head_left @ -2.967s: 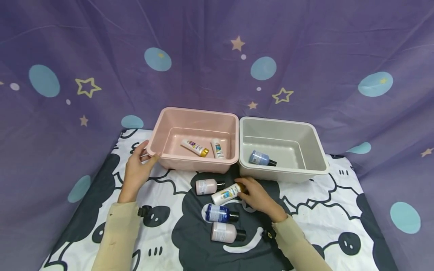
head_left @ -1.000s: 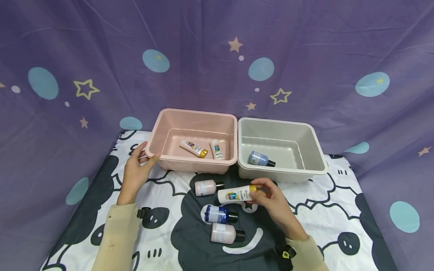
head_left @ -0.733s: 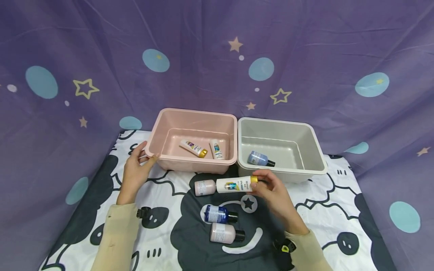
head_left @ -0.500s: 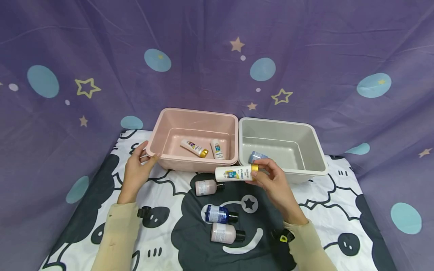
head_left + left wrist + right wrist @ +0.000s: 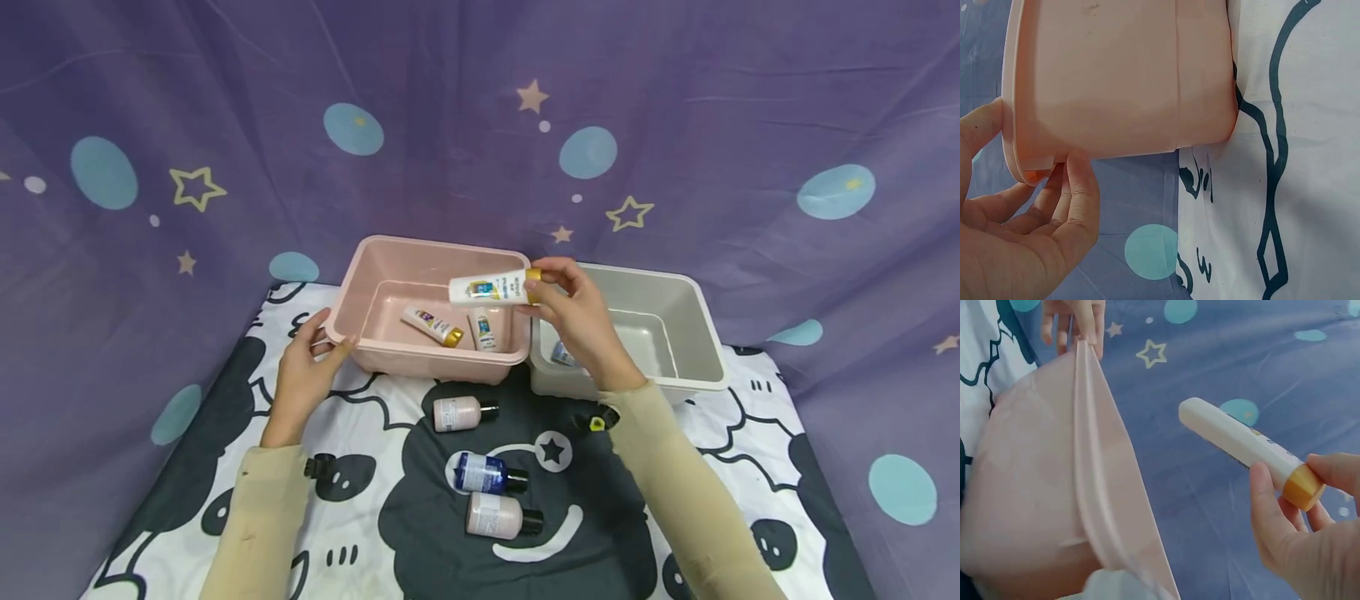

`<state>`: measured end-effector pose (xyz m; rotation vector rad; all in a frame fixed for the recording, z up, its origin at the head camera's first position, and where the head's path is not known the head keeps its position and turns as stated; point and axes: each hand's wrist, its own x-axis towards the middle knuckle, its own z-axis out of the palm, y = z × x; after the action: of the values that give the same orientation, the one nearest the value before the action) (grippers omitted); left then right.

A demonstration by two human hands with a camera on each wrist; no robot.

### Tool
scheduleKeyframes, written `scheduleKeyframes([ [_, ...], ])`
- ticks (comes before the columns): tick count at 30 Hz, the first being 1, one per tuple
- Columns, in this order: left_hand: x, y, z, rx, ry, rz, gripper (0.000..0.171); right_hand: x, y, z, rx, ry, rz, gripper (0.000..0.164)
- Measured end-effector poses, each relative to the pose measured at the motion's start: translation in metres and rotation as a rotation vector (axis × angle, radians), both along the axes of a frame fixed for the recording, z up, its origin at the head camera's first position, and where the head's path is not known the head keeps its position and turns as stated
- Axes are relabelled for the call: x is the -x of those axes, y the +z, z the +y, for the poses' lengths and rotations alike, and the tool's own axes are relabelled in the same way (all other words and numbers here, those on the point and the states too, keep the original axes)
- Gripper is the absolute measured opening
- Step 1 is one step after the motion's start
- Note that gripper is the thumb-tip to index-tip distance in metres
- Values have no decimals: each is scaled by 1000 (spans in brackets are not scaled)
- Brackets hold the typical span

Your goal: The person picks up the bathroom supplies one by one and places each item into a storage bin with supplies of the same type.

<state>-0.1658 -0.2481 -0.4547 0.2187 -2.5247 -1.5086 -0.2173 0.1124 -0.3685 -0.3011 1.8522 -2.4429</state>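
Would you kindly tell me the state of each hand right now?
Left hand: holding the pink bin at one corner.
Right hand: holding a white tube by its gold cap.

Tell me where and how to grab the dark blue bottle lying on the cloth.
Probably best by its black cap, from the right and above: the dark blue bottle lies on its side, cap pointing right, while a pink bottle crowds its near side. The right hand holds a white tube.
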Motion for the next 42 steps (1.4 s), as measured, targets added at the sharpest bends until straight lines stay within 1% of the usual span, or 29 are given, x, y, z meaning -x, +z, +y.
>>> scheduleKeyframes([
  [4,0,1,1,3,3,0,72,31,7,-17,-3,2,-7,30],
  [8,2,3,3,-3,-1,10,70,59,9,-33,-29,-1,-41,26],
  [11,3,4,5,-18,-10,12,70,76,5,-42,-56,-8,-97,26],
  [14,3,4,7,-32,-16,10,71,91,-3,-47,-59,-24,-173,25],
  [17,3,3,7,-38,-18,9,71,100,-12,-49,-68,-45,-235,25],
  [19,2,2,8,-33,-19,7,71,104,-17,-49,-93,-53,-258,24],
  [22,2,1,9,-28,-17,10,71,108,-22,-49,-128,-60,-269,25],
  [29,1,0,9,-26,-27,6,73,110,-28,-48,-164,-66,-292,26],
  [35,2,0,9,-19,-28,2,74,109,-24,-45,-159,-78,-283,34],
  [39,3,0,9,-21,-31,-2,74,107,-18,-43,-176,-71,-273,34],
  [42,3,-1,8,-17,-31,-7,75,102,-13,-40,-204,-64,-243,33],
])
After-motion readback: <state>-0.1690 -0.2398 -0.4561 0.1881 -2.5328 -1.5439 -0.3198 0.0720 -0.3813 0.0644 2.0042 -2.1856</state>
